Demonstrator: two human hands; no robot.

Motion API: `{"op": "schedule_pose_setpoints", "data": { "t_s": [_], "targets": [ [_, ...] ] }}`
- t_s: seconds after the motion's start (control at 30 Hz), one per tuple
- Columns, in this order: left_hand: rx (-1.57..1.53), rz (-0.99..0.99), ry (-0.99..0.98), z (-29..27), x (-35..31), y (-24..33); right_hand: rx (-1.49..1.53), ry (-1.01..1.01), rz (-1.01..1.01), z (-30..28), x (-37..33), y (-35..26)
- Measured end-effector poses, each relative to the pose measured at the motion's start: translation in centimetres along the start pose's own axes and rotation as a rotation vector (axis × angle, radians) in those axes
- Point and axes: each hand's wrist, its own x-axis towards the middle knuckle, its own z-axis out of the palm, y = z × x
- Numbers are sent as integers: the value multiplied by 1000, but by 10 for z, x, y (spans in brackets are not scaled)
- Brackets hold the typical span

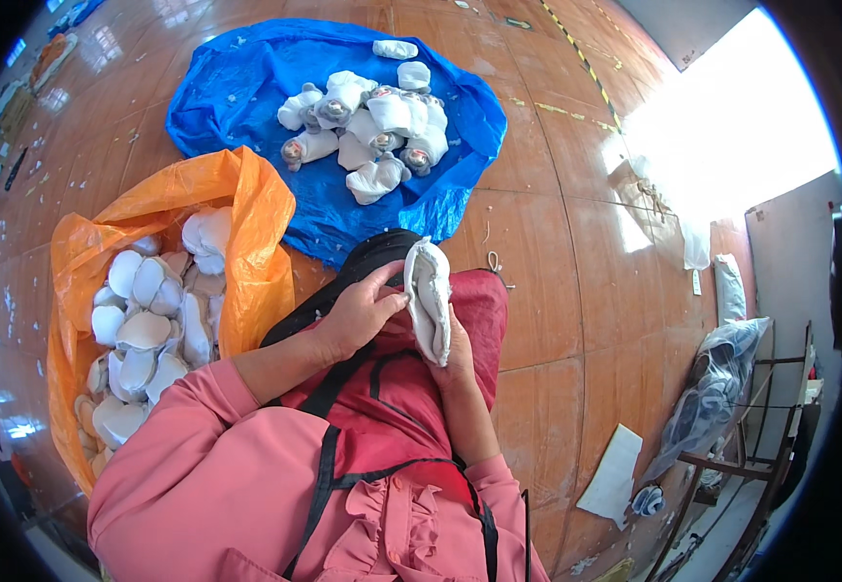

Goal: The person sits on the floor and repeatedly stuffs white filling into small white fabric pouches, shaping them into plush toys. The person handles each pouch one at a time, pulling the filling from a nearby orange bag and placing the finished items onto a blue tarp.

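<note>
The reddish-brown floor [537, 310] bears a blue plastic sheet [237, 92], an orange bag [258, 257] and a white panel [615, 473].

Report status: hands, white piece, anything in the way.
Right hand holding white padded piece. Left hand at its left edge. Nothing seen in the way.

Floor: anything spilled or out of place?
A white sheet lies askew near the rack, as if dropped, and pale scraps litter the floor, which looks untidy. The pads sit inside the orange bag.
</note>
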Motion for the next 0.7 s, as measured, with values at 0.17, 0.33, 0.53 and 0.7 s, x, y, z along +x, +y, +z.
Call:
{"op": "schedule_pose_setpoints", "data": {
  "t_s": [0.17, 0.33, 0.53, 0.7],
  "targets": [
    [-10, 9, -14, -1, 1, -3, -70, -26, -44, 2, -3, 0],
    [15, 76, 46, 2, 0, 2, -174, -56, -154, 2, -6, -2],
    [477, 114, 107, -3, -4, 26, -257, -13, -246, 5, -9, -4],
    [589, 236, 138, -3, -6, 35, -275, 0, -235, 2, -8, -2]
  ]
}}
